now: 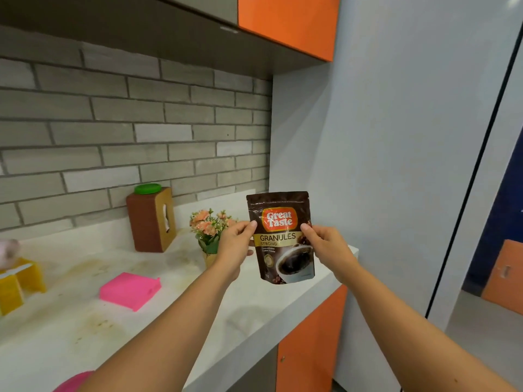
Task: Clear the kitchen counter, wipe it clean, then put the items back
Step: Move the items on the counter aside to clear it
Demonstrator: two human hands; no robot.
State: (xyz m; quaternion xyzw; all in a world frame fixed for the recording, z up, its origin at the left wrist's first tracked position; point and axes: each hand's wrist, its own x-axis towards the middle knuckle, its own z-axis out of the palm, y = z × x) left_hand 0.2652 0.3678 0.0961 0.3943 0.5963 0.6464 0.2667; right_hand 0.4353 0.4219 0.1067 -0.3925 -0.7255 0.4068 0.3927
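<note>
Centrally, a brown coffee pouch (281,239) is held upright in the air with its printed front toward the camera, seen against the right end of the white tabletop (254,315), close to the pale wall (396,137). The left hand (233,247) pinches the pouch's left edge, thumb on the front and the other fingers curled behind it; the right hand (328,247) pinches the right edge in the same way, so that both hands grip the pouch at about mid-height. Both forearms are bare and reach in from the lower edge of the view. Just behind the left hand, a small pot of peach-coloured flowers (208,226) stands on the tabletop, partly hidden by that hand. Farther left, near the grey brick backsplash (113,131), stands a brown box (144,222) with an upright slot in its side, and a green lid (147,189) shows at its top. A folded pink cloth (128,290) lies flat on the tabletop, left of the left forearm and well apart from the pouch. A yellow rack (25,278) stands at the left edge of the view, and part of a pink, rounded thing (72,381) shows at the bottom edge; what it is cannot be told. Brownish stains (96,326) mark the tabletop around the cloth. An orange cabinet door (311,335) sits below the tabletop's right end, and an orange cupboard (288,21) hangs above.
</note>
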